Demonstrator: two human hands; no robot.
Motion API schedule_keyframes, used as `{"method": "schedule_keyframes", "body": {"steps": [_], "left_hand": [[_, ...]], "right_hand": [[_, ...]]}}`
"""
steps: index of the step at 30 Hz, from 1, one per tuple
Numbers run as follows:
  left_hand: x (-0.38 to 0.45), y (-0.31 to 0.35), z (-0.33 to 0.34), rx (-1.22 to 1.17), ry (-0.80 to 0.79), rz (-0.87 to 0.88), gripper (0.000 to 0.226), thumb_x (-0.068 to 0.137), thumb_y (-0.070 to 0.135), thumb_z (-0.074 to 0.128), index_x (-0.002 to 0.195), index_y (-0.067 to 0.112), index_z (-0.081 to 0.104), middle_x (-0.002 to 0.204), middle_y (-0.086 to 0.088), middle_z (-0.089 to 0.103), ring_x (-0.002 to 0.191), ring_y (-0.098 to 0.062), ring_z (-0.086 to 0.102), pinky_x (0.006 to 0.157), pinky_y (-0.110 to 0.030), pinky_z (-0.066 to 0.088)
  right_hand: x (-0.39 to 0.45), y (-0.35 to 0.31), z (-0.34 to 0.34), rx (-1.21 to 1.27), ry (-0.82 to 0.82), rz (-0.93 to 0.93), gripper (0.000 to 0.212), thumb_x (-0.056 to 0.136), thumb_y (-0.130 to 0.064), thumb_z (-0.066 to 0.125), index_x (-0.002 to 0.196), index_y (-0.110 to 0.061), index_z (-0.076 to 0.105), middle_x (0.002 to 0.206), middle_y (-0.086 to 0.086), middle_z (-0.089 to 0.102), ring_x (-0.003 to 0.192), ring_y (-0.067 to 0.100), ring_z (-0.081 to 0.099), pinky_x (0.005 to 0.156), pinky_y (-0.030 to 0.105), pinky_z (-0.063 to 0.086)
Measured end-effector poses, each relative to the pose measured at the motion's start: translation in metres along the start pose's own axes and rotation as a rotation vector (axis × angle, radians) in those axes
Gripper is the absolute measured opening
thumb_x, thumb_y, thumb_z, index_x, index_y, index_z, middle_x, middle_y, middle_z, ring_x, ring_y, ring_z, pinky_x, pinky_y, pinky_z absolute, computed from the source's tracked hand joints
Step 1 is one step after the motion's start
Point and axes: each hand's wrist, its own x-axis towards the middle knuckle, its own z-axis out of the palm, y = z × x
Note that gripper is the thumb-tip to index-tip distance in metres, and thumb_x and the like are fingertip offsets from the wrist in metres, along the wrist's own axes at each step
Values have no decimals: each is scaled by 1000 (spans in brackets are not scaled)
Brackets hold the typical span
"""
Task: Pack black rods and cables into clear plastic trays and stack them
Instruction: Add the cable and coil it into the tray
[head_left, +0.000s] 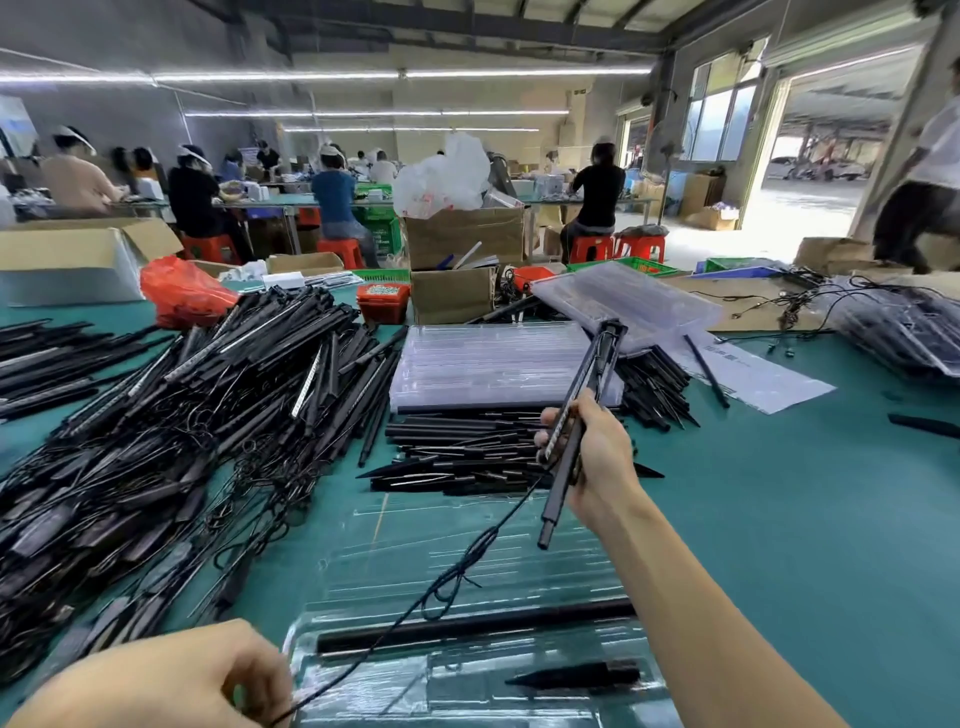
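The left hand (171, 675), low and near the body, has its fingers curled and pinches the end of a thin black cable (457, 566). Beyond and to its left lies a big heap of black rods and cables (171, 426) on the green table (805, 519). Just right of this hand sits a clear plastic tray (467, 545), with one rod (467, 623) and a pointed spike (576, 675) already in it. The cable runs up over the tray to the right hand (592, 457), raised above the tray's far edge, whose fingers wrap around two black rods (576, 431) tilted away. Beyond that hand lies a stack of clear trays (498, 364).
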Motion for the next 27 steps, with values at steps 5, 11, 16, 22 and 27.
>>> {"method": "schedule_keyframes", "body": {"steps": [5,11,16,22,27], "left_hand": [[-19,-11,-16,18,77,73,44,76,75,66,92,35,70,76,17,66,68,-2,58,70,-23,41],[-25,-3,-38,-603,-122,418,20,102,17,61,92,0,62,72,-19,59,62,-27,52,52,-31,39],[-21,33,-20,-670,-442,536,11,105,12,53,108,6,61,91,5,61,76,-12,54,68,-18,38],[-15,96,-13,-316,-238,454,25,99,42,63,101,18,72,97,4,70,89,-13,62,83,-28,49],[4,133,-36,-393,46,451,27,97,36,59,95,10,67,93,-10,75,79,-22,69,64,-26,53]], "right_hand": [[-2,12,4,-81,-69,20,21,108,-30,42,105,-10,44,69,9,65,49,23,57,46,30,51],[-8,29,7,-165,-151,66,21,107,-32,43,101,-12,45,69,7,67,49,24,60,46,31,51],[-10,38,-1,-270,-184,98,22,106,-35,46,97,-14,46,70,9,67,47,24,57,45,31,49],[-12,24,4,-266,-286,70,24,104,-36,51,94,-14,47,71,13,64,43,24,53,42,26,44],[-23,2,25,-164,-430,52,26,104,-37,48,90,-15,45,68,10,59,43,21,48,42,24,40]]}}
